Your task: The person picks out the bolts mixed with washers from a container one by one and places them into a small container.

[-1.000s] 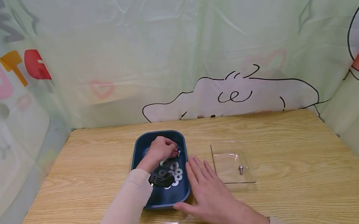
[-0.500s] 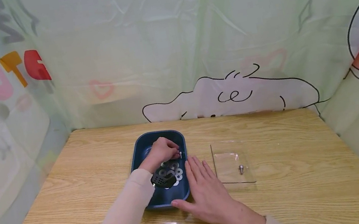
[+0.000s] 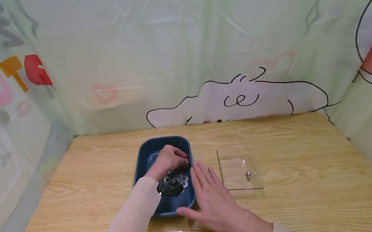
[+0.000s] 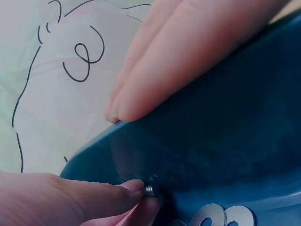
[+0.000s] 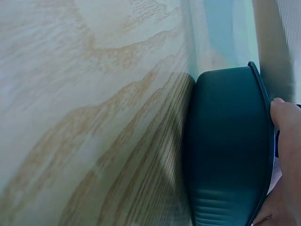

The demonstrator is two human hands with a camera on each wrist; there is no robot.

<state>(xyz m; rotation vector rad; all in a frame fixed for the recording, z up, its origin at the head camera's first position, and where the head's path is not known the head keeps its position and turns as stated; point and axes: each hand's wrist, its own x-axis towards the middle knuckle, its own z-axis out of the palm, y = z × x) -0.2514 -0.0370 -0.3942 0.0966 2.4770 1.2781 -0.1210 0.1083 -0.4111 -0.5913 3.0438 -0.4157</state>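
In the head view my left hand reaches into the dark blue tray, near its right wall. Its thumb and fingertips pinch a small metal screw, whose threaded end pokes out in the left wrist view; the rest is hidden by the fingers. Flat round washers lie on the tray's floor, partly covered by my left wrist. My right hand lies along the tray's right side with straight fingers, its thumb at the near right corner. The right wrist view shows that thumb at the rim.
A clear shallow plastic box stands on the wooden table to the right of the tray. Inside it is another metal screw. A printed curtain hangs behind the table and along both sides.
My left hand has shifted slightly toward me along the tray's right wall, and the screw at its fingertips shows less in the head view. My right hand has stayed against the tray.
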